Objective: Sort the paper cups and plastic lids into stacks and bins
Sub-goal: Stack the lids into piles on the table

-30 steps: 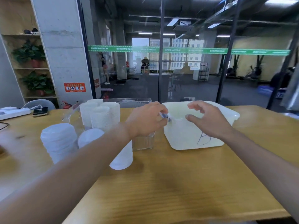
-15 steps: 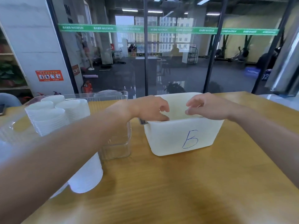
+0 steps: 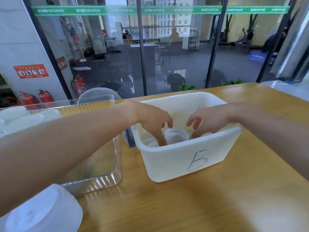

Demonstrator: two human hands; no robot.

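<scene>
Wooden table (image 3: 184,206) carries my white bin (image 3: 184,158) marked B; a cup (image 3: 176,135) stands inside it. My left hand (image 3: 153,121) and right hand (image 3: 207,121) reach in, fingers spread and loosely curled, holding nothing. I judge the cup light, thin, easily crushed; best taken gently round its rim.

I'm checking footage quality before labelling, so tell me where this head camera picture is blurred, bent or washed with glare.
Head view: the cups in the clear bin smear into soft white shapes, and the cup stack at bottom left is out of focus; the wide lens bows the window frames and table edge; reflections veil the glass wall; the blue letter on the white bin reads sharp.
</scene>
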